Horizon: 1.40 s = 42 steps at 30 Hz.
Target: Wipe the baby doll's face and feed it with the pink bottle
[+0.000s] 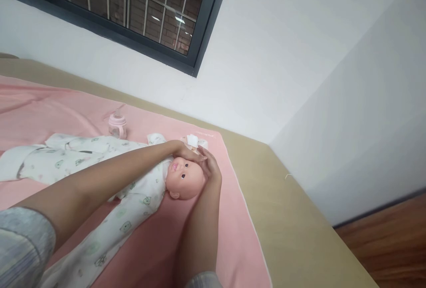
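A baby doll (182, 186) lies on its back on the pink sheet, its head to the right, in a white patterned sleepsuit (141, 190). My left hand (190, 151) reaches over the doll's chest and is cupped against the far side of its head. Around the crown curves my right hand (211, 164), its fingertips meeting those of my left hand. Both hands appear to hold the head between them; the undersides of the fingers are hidden. Just beyond my hands lies a small white item (192, 140), partly covered, its kind unclear.
A pink baby bottle (117, 124) with handles stands behind the doll's body. The pink sheet (239, 234) covers part of a tan padded surface (262, 190). A white wall (266, 57) with a barred window (149, 8) rises behind. Wood-coloured flooring shows at lower right.
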Motion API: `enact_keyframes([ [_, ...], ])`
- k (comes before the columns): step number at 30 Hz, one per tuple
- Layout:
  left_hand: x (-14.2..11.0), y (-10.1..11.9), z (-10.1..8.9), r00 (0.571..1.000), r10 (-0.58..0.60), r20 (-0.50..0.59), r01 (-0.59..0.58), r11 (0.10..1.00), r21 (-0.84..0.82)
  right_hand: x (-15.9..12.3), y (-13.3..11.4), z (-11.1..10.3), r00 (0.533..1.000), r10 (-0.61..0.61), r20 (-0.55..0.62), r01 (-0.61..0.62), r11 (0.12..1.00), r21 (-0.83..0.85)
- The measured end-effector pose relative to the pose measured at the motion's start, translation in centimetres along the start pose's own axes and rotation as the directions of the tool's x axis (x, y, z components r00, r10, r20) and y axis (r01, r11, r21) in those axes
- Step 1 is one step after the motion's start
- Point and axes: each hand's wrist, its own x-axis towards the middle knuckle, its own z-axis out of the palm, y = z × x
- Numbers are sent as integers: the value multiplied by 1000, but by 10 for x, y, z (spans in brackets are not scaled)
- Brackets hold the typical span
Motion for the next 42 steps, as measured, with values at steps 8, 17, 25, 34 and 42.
enact_keyframes([
  [8, -19, 2, -34, 999, -28, -29, 30, 997, 65, 4, 5, 1, 999, 16, 33, -16, 1000, 21],
  [17, -55, -10, -45, 887, 37, -461, 35, 988, 148, -7, -8, 7, 991, -91, 100, 89, 996, 19],
  [25, -67, 3, -36, 838, 181, -515, -103, 979, 176, -30, -36, 13, 880, -134, 455, 207, 972, -113],
  [34, -80, 14, -36, 878, 277, -391, -280, 959, 49, -34, -39, 15, 863, -185, 470, 257, 962, -92],
  [42, -125, 5, -26, 921, 286, -265, -274, 958, 84, -20, -10, 6, 956, -129, 263, 125, 992, 33],
])
